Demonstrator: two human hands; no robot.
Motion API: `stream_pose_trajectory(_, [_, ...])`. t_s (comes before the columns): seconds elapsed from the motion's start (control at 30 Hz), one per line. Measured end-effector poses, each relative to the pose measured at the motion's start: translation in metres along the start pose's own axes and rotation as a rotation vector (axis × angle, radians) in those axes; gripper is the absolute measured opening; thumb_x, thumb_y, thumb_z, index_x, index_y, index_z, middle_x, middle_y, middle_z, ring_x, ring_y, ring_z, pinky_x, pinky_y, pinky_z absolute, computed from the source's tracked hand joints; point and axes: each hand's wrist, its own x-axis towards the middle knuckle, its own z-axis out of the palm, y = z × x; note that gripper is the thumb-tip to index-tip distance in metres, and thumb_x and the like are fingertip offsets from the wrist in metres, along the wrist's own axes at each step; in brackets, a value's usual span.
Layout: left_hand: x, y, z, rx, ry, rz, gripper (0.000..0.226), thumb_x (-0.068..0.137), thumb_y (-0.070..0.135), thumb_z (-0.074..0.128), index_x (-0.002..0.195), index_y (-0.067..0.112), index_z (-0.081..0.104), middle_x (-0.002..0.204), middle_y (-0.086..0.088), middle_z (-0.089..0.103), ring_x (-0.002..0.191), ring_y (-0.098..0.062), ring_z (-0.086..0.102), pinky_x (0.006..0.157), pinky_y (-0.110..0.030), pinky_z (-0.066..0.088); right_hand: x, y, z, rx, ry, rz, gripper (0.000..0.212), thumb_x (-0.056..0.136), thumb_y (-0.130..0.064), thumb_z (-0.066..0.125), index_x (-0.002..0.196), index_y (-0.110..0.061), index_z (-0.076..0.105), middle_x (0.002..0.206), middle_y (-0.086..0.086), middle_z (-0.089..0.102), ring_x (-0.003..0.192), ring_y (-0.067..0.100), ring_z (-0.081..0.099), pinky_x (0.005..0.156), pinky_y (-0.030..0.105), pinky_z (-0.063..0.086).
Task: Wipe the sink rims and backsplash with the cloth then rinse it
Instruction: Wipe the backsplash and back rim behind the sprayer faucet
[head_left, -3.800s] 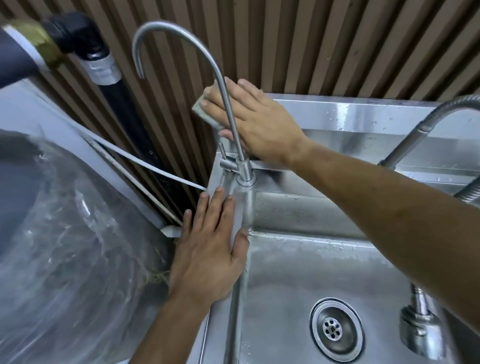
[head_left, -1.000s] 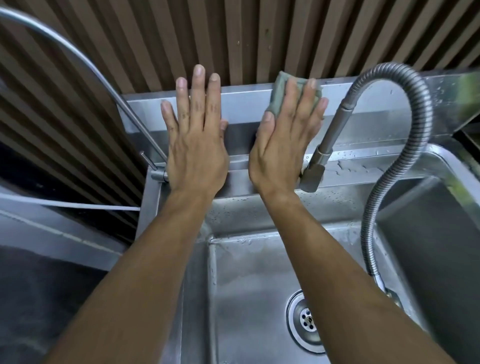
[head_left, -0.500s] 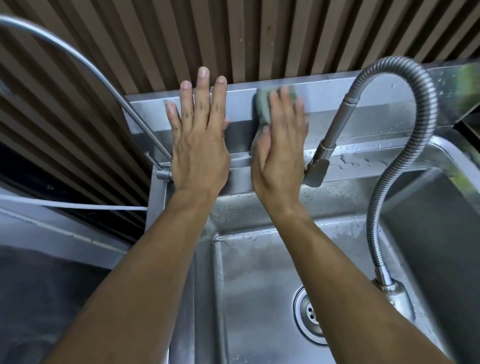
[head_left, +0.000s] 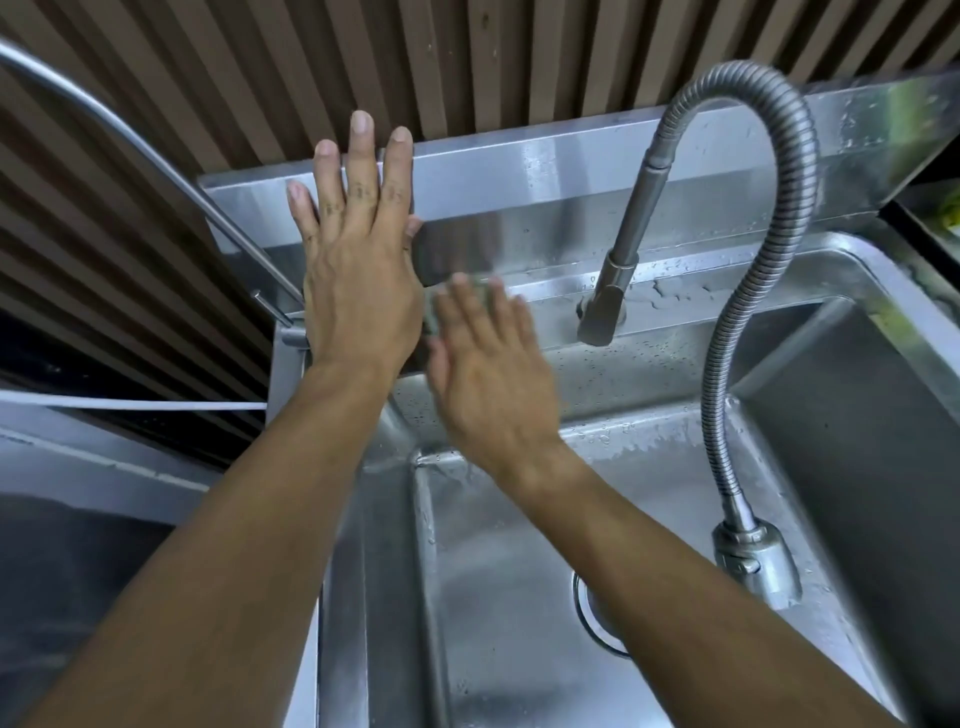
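My left hand lies flat with straight fingers on the steel backsplash near its left end. My right hand, blurred by motion, presses a grey-green cloth with straight fingers against the lower backsplash and the back rim of the sink. Only a small edge of the cloth shows beside the fingers. The steel basin lies below both forearms, its drain partly hidden by my right arm.
A flexible coiled faucet hose arches over the right side, its spray head hanging just right of my right hand and its base on the rim. A thin curved tap stands left. Slatted wood wall behind.
My right hand has slid the cloth down from the top of the backsplash to the back rim. Since 3.8 s ago both hands shifted right from the thin tap. The left hand stays put.
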Motion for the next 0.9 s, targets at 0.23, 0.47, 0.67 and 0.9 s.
stream_pose_trajectory(0.23, [0.000, -0.002, 0.002, 0.006, 0.001, 0.008, 0.056, 0.112, 0.020, 0.032, 0.166, 0.021, 0.017, 0.174, -0.004, 0.009, 0.160, -0.035, 0.005, 0.128, -0.054, 0.000, 0.019, -0.023, -0.018, -0.042, -0.150, 0.453, 0.070, 0.105, -0.033, 0.017, 0.159, 0.010, 0.007, 0.168, 0.032, 0.004, 0.158, 0.045, 0.003, 0.129, 0.053, 0.001])
stream_pose_trajectory(0.47, [-0.003, -0.004, 0.002, 0.062, -0.023, 0.025, 0.057, 0.113, 0.028, 0.029, 0.166, 0.019, 0.011, 0.174, -0.007, 0.006, 0.160, -0.036, 0.003, 0.128, -0.058, 0.003, 0.004, -0.011, -0.003, -0.036, 0.019, 0.211, 0.061, 0.107, -0.032, 0.024, 0.154, 0.004, 0.039, 0.163, 0.025, 0.033, 0.154, 0.040, 0.029, 0.127, 0.051, 0.021])
stream_pose_trajectory(0.67, [-0.008, 0.000, 0.005, 0.232, -0.058, 0.064, 0.067, 0.109, 0.056, 0.016, 0.166, 0.025, -0.001, 0.173, -0.017, -0.002, 0.159, -0.041, -0.002, 0.126, -0.063, 0.002, 0.010, -0.005, -0.010, -0.100, 0.008, 0.353, 0.066, 0.108, -0.036, 0.021, 0.159, 0.006, 0.022, 0.167, 0.027, 0.020, 0.157, 0.040, 0.018, 0.128, 0.049, 0.013])
stream_pose_trajectory(0.9, [0.033, 0.002, -0.007, 0.263, 0.036, 0.241, 0.061, 0.111, 0.056, 0.017, 0.166, 0.030, 0.009, 0.170, -0.026, 0.008, 0.157, -0.048, 0.006, 0.125, -0.062, 0.002, -0.005, -0.005, 0.002, -0.010, 0.061, 0.069, 0.064, 0.106, -0.039, 0.026, 0.155, -0.001, 0.041, 0.164, 0.021, 0.035, 0.155, 0.036, 0.029, 0.127, 0.049, 0.023])
